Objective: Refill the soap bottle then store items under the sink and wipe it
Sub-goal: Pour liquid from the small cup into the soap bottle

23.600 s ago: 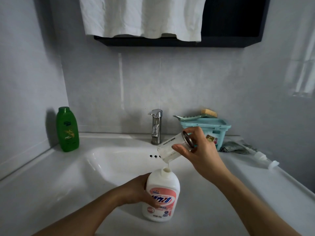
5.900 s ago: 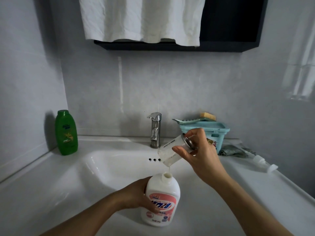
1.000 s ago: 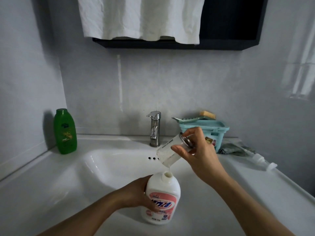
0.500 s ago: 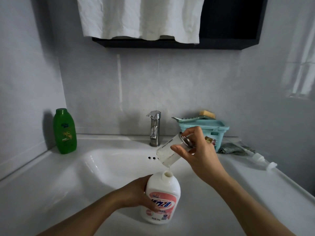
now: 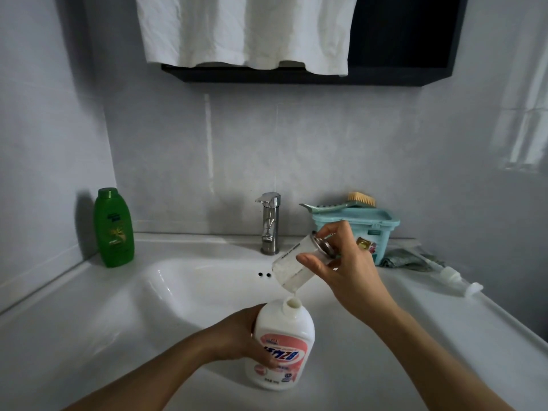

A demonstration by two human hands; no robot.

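Note:
A white soap bottle with a pink label stands uncapped on the sink's front rim, and my left hand grips its side. Just above its open neck my right hand holds a small clear bottle tilted mouth-down, metal base up. A thin white stream runs from the clear bottle into the neck. The white sink lies behind both. A white pump head lies on the counter at the right.
A green bottle stands at the back left corner. The steel faucet is at the back centre. A teal basket with a brush sits right of it, a grey cloth beside it. A white towel hangs overhead.
Nothing but a slight camera shift; both hands keep the same hold and the clear bottle stays tilted over the white bottle's neck.

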